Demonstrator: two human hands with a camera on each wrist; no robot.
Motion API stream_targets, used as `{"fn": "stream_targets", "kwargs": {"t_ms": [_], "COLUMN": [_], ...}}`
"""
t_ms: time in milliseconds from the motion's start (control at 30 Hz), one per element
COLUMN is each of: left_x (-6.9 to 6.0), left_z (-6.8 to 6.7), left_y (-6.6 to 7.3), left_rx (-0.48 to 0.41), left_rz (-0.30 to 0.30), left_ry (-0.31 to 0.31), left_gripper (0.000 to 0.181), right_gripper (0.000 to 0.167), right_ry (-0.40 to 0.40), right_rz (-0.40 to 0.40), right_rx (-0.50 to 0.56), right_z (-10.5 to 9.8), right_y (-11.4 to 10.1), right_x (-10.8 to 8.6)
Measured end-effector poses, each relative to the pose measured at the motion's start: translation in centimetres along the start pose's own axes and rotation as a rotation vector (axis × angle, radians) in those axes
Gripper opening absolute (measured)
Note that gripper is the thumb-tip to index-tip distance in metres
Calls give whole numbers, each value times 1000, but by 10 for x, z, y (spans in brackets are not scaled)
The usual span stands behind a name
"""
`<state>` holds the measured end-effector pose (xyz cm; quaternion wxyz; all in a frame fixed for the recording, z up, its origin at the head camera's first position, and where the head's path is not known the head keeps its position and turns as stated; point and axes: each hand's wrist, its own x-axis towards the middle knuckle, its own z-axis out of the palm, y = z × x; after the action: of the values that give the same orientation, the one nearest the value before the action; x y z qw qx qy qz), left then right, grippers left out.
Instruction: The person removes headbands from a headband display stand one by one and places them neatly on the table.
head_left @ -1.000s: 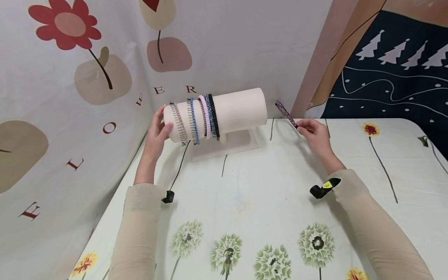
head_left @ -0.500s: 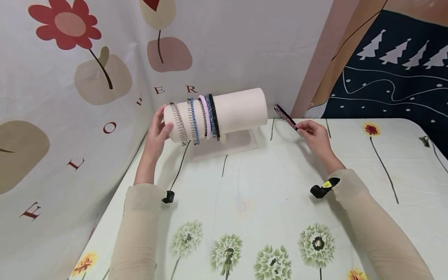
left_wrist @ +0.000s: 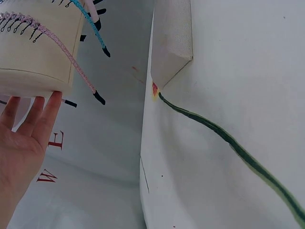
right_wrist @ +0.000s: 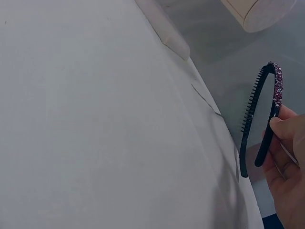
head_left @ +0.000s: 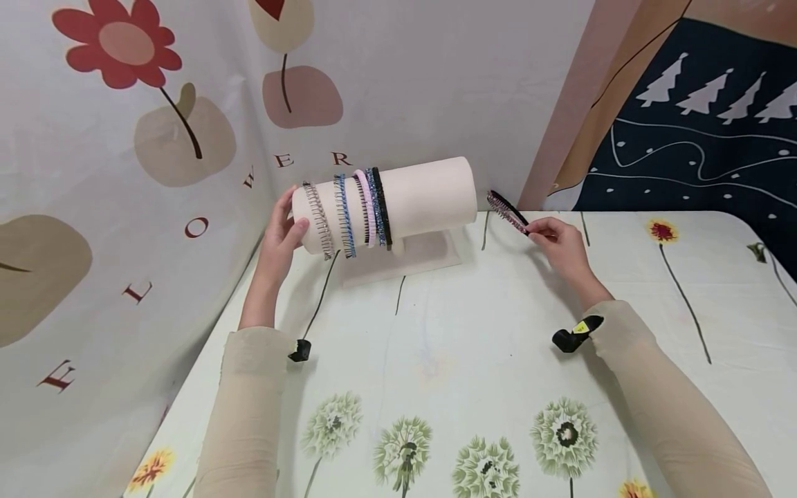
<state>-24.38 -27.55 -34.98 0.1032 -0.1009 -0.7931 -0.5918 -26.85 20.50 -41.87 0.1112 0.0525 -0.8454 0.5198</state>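
Observation:
In the head view my right hand [head_left: 560, 245] pinches a headband [head_left: 507, 211] by one arm, off the right end of the display roll. The right wrist view shows the headband [right_wrist: 278, 86] is black, with pink-purple sparkle along its top and small teeth inside. My left hand [head_left: 280, 235] touches the left end of the pale cylindrical headband stand [head_left: 429, 194]. Straight fingers [left_wrist: 45, 119] press its end face in the left wrist view. On the roll sit several headbands, including a silvery-pink one [head_left: 319, 221], a blue one [head_left: 344, 214], a pink one [head_left: 366, 207] and a black one [head_left: 381, 207].
The stand's flat base [head_left: 429, 259] rests on a flower-printed tablecloth [head_left: 461, 332]. Directly behind the stand rises a printed cloth backdrop [head_left: 436, 83]. A dark cloth with white trees [head_left: 703, 152] hangs at the right.
The headband in my right hand has turned, its far end dipping a little and its curve showing wider. My left hand and the stand keep their places.

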Motion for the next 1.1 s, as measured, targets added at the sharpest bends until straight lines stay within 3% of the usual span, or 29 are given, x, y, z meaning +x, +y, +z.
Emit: {"fn": "stream_targets", "kwargs": {"t_ms": [1100], "left_x": [2], "left_z": [0], "left_y": [-2], "left_rx": [-16], "left_rz": [18], "left_ry": [-7], "left_gripper": [64], "right_gripper": [15], "right_ry": [-80], "right_rz": [-61], "right_rx": [-175], "right_z": [2], "right_y": [13], "right_x": [0]}}
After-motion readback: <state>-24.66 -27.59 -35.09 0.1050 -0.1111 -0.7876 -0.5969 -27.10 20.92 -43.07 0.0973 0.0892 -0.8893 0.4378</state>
